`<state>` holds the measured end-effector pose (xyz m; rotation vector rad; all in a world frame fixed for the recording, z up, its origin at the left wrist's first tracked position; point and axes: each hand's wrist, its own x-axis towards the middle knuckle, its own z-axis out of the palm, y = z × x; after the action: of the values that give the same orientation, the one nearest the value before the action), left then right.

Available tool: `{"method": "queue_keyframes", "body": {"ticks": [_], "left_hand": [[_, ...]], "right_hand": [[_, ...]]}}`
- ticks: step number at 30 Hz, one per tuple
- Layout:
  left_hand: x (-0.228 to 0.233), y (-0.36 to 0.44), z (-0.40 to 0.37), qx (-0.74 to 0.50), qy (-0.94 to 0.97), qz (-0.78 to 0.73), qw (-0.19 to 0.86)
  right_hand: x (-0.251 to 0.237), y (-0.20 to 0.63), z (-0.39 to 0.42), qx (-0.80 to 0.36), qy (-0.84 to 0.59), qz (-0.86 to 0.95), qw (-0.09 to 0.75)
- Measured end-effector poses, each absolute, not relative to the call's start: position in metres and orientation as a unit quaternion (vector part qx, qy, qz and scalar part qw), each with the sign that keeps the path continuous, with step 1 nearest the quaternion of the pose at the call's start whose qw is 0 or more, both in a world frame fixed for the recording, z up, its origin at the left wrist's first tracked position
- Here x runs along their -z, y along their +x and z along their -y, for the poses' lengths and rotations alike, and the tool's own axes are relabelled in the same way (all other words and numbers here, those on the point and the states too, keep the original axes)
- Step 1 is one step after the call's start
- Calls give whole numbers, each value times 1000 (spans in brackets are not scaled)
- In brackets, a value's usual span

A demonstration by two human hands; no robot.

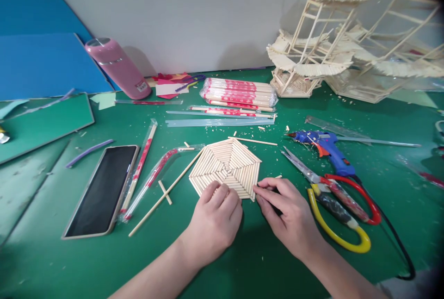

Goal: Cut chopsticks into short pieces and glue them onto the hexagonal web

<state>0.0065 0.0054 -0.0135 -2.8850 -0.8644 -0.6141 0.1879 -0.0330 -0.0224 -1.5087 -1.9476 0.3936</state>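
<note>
A flat six-sided panel of short wooden sticks point(225, 160) lies on the green table, its sticks set in wedge-shaped rows around the middle. My left hand point(218, 215) is closed over the panel's lower edge, its fingertips partly hidden. At the lower right corner, my right hand point(291, 208) pinches the panel's edge between thumb and fingers. A long bare stick point(166, 192) lies against the panel's left side, crossing a shorter stick point(165, 192). Another loose stick point(255, 141) rests just behind the panel.
Scissors point(333, 197) and a blue glue gun point(322, 146) lie at right. A phone point(102, 192) and wrapped chopsticks point(139, 165) are at left. Behind stand a chopstick bundle point(239, 93), glue sticks point(218, 123), a pink bottle point(120, 67) and stick-built towers point(312, 58).
</note>
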Motion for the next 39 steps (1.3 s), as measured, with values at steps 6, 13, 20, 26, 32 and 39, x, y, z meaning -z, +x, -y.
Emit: {"method": "queue_keyframes", "body": {"ticks": [6,13,20,26,32,39], "left_hand": [[16,7,-6,196,-938,286,25],[20,7,-6,212,-929,303,22],[17,8,-7,206,-928,311,1],[18,8,-7,210,-926,313,-1],[19,8,-7,212,-926,311,-10],[16,5,-6,227,-921,317,-22]], "right_hand": [[22,188,33,-152,-573,740,319],[22,187,33,-148,-574,737,324],[25,187,33,-138,-577,735,327],[26,186,34,-131,-579,734,330],[23,185,34,-127,-581,733,330],[25,184,34,-109,-582,736,329]]}}
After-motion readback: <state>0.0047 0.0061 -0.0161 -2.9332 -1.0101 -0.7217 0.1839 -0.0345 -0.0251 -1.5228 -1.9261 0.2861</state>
